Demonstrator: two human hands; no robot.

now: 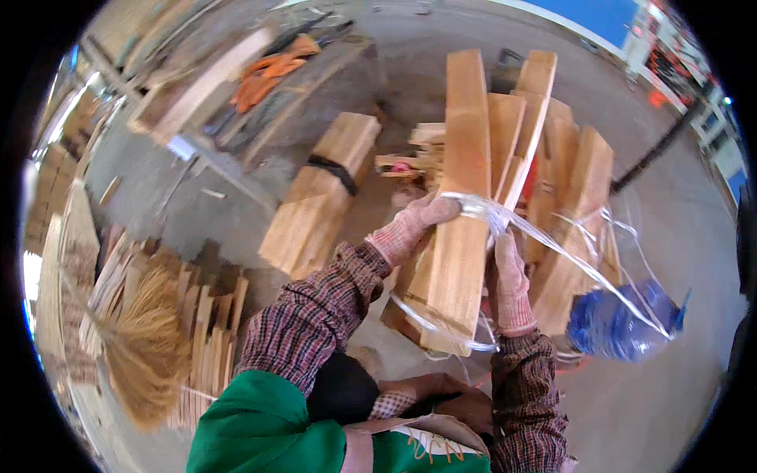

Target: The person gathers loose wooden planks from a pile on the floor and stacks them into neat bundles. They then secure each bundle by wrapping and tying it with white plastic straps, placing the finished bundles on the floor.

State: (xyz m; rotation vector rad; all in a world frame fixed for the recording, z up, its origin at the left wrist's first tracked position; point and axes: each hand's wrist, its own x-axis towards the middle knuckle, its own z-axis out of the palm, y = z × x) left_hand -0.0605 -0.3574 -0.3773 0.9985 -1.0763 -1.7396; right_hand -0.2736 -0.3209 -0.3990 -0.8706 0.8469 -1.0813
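A bundle of long wooden boards stands tilted in front of me, with clear plastic twine wrapped across its middle and another loop near its lower end. My left hand, in a knitted glove, grips the twine at the board's left edge. My right hand, also gloved, holds the twine on the right side of the board. A strand of twine runs from there down to a blue spool on the floor at the right.
More loose boards lean behind the bundle. A strapped board bundle lies on the concrete floor to the left. A straw broom rests on stacked wooden slats at lower left. Orange gloves lie on a far bench.
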